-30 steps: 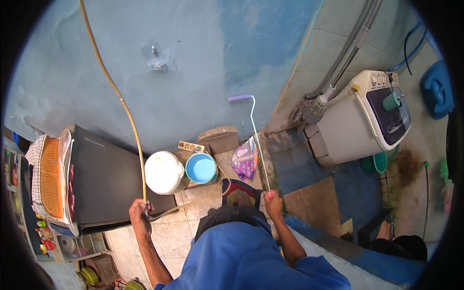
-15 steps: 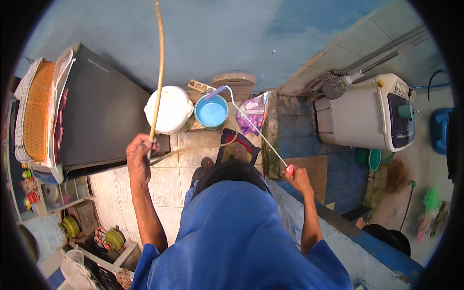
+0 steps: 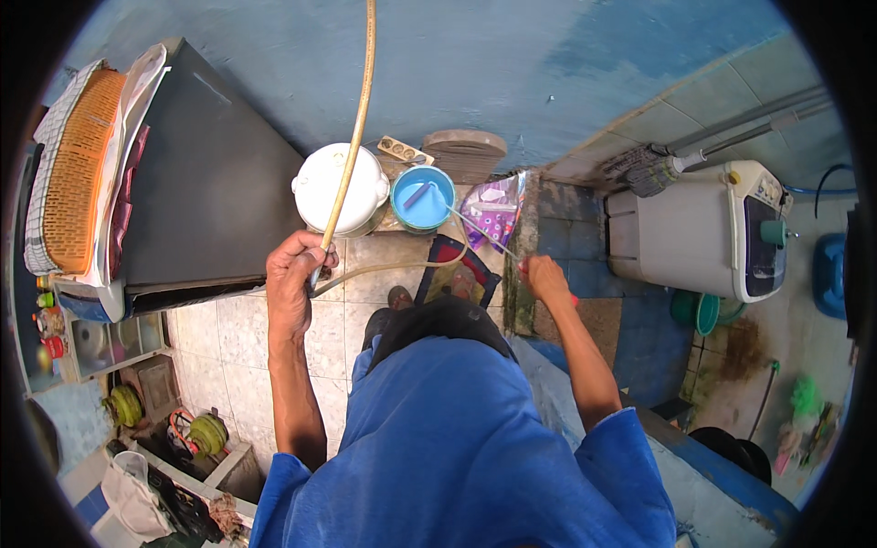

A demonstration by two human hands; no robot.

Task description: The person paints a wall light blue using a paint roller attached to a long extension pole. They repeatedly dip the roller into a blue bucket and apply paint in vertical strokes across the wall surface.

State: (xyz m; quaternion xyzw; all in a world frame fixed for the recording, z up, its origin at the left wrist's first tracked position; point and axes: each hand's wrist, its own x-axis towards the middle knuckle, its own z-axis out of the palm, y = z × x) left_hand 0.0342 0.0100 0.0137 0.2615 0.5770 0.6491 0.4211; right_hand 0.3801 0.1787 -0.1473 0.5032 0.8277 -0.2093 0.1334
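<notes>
Paint roller (image 3: 483, 232) in the right grip (image 3: 545, 277), its purple sleeve (image 3: 417, 194) within the mouth of the blue bucket (image 3: 422, 229), over or in the pale blue liquid (image 3: 437, 197); how deep it sits cannot be told. That grip is clamped on the red handle (image 3: 574, 300), whose end shows past the hand. The whole tool is probably light, its thin wire rod stiff enough to steer from the handle, the sleeve soft and likely slippery when wet, so the handle is the place to hold. The rod's long axis slants up and left from the hand toward the bucket; the sleeve lies crosswise, lower left to upper right. The left grip (image 3: 294, 269) is closed around a tan hose (image 3: 352, 155), which looks light and bendable, running upward past the white lidded container (image 3: 328, 187).
</notes>
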